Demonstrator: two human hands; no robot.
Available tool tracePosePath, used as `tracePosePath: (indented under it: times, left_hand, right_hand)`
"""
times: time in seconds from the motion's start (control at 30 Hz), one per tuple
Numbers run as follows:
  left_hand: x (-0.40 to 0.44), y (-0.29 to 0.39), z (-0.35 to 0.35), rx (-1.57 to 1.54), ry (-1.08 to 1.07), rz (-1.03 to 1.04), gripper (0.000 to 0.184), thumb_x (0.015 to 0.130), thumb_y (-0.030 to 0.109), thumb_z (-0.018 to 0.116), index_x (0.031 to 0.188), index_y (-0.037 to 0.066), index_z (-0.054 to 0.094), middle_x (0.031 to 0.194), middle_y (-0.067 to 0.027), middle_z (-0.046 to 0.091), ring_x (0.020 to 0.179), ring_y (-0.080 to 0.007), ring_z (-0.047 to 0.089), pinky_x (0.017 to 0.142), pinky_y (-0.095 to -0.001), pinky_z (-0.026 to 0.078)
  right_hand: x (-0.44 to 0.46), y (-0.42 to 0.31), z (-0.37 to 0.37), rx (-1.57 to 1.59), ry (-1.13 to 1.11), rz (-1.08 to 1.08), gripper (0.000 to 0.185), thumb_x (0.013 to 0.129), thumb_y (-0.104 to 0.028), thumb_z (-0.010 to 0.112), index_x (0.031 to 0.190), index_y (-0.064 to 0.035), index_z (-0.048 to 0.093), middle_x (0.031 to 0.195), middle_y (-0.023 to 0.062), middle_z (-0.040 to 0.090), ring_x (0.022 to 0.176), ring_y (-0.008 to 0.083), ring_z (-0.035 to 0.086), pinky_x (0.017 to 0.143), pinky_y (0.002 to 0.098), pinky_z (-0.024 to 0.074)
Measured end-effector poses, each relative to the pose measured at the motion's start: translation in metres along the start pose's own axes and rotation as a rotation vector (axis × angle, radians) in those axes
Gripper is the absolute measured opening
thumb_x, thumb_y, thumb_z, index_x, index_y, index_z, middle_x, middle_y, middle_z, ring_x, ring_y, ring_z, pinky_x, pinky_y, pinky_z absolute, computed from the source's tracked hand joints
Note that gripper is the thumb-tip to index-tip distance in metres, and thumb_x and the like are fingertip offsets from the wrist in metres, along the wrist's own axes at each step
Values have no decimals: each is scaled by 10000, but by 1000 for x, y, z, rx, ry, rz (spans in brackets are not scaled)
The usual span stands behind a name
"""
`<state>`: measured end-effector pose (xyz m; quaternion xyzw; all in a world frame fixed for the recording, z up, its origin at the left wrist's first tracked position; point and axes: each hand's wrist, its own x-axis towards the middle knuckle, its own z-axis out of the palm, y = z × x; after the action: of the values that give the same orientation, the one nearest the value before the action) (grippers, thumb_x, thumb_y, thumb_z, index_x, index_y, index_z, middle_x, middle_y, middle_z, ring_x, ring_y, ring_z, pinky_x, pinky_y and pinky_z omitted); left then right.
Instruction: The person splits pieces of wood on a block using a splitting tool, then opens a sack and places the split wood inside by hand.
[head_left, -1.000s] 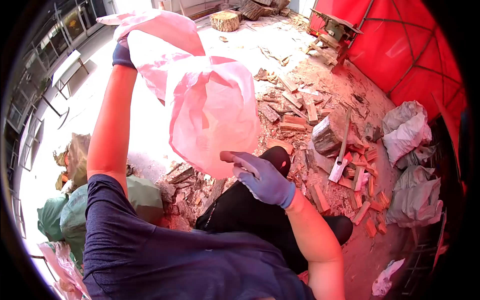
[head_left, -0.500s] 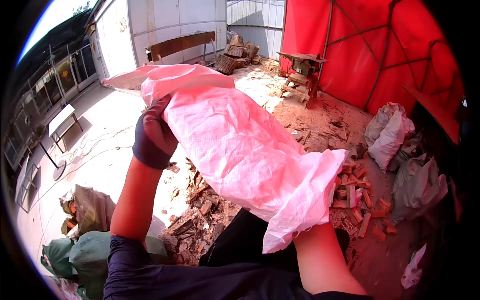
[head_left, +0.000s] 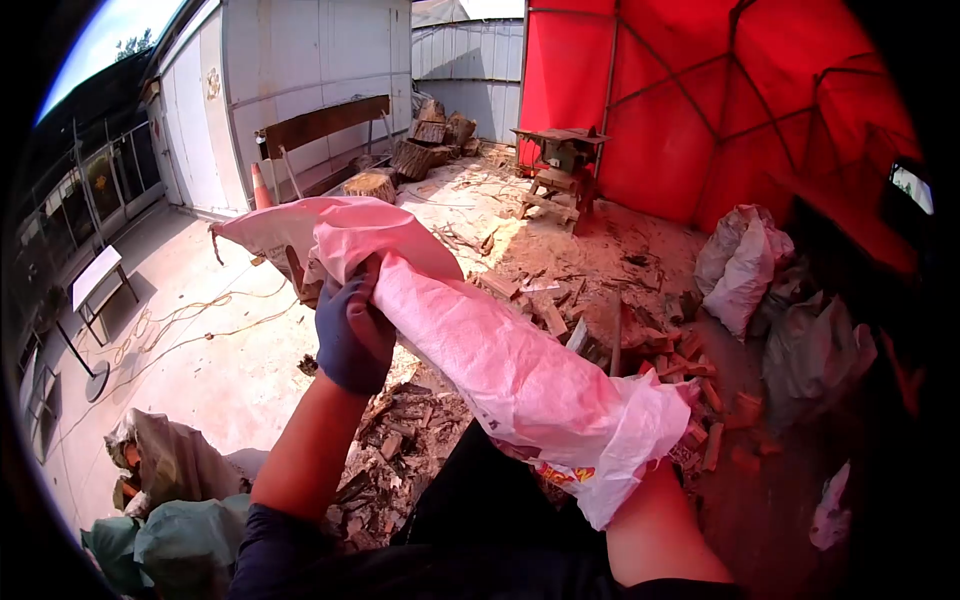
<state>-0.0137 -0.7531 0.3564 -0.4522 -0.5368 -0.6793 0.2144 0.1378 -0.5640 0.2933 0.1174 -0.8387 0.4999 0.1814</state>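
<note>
A pinkish-white woven sack [head_left: 500,350] stretches across in front of me, bunched and slanting down to the right. My left hand [head_left: 355,330], in a dark work glove, is closed on the sack's folded upper edge. On the right, my bare right forearm [head_left: 665,530] goes into the sack's opening, so the hand itself is hidden inside. Red and yellow print shows on the sack's underside near that opening.
Split firewood [head_left: 710,400] and bark scraps [head_left: 400,430] cover the ground below. Filled sacks [head_left: 740,265] stand at right, more [head_left: 180,460] at lower left. Farther back are a saw table [head_left: 560,165], stacked logs [head_left: 435,140], an orange cone [head_left: 260,187] and cables [head_left: 190,325].
The sack has become narrower and more bunched, and its printed underside now shows. My left hand has moved right and slightly down in view, still gripping; my head view has shifted.
</note>
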Motion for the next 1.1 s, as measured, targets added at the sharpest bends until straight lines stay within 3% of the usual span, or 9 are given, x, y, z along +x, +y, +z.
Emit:
tracePosePath:
  times: [0.03,0.27,0.37,0.6,0.87,0.97,1.03,1.07,1.1]
  left_hand:
    - [6,-13,7,-656,199,-305,404,933,60,529,1326,1,458,1158,-107,629,1094,-216,624,944,-309,490]
    - [-43,-276,-78,-132,457,-545,457,889,-48,511,1310,127,479,1101,-86,644,927,-219,678,716,-322,576]
    - [-51,-294,-109,-49,746,-710,371,876,34,611,1237,7,532,983,-112,649,722,-157,636,548,-280,504]
    - [-83,-309,-223,542,684,-869,530,844,123,566,1347,-20,481,1068,-185,688,804,-269,703,695,-370,546]
    - [-293,-291,-333,1420,-147,-771,514,940,-15,436,1453,10,421,1418,-251,522,1248,-365,567,1013,-406,473]
    - [-385,-251,-331,1300,-925,-1323,564,877,24,551,1429,110,480,1379,-223,563,1292,-348,542,1040,-411,460]
    - [-406,-161,-262,1053,-1684,-1259,483,892,187,565,1366,98,556,1333,-202,605,1227,-371,591,991,-452,503]
    - [-459,-153,-268,758,-2037,-845,504,899,258,593,1377,105,552,1288,-192,639,1215,-375,598,1000,-439,503]
    - [-482,-130,-253,553,-2108,-980,474,905,266,594,1347,95,565,1260,-186,648,1179,-361,609,976,-432,511]
  right_hand:
    - [4,1,0,-20,6,-24,414,930,-77,560,1342,-36,563,1132,124,675,998,233,652,913,315,503]
    - [-22,-5,-67,-296,140,-2,490,862,-34,561,1351,-4,551,1150,135,675,1038,216,638,953,311,482]
    - [-76,-73,-122,5,267,372,430,885,-14,608,1312,22,576,1155,103,683,1009,135,633,927,283,484]
    - [-248,-8,-300,150,1089,272,186,967,-185,655,1108,-73,700,949,-4,708,805,77,631,692,277,505]
    - [-358,2,-292,343,1666,672,219,942,-311,678,1113,-177,649,958,4,635,847,157,570,661,330,480]
    - [-407,42,-291,214,1422,674,234,962,-318,647,1155,-186,647,999,-1,624,873,153,556,705,339,492]
    - [-422,59,-294,69,1332,645,219,977,-313,623,1168,-210,652,985,-13,624,868,150,553,695,330,492]
    - [-431,65,-294,83,1324,615,201,986,-296,608,1160,-207,655,984,-17,629,881,143,556,688,323,492]
    - [-429,67,-290,95,1315,597,193,990,-287,601,1156,-205,656,983,-18,632,887,139,557,685,320,491]
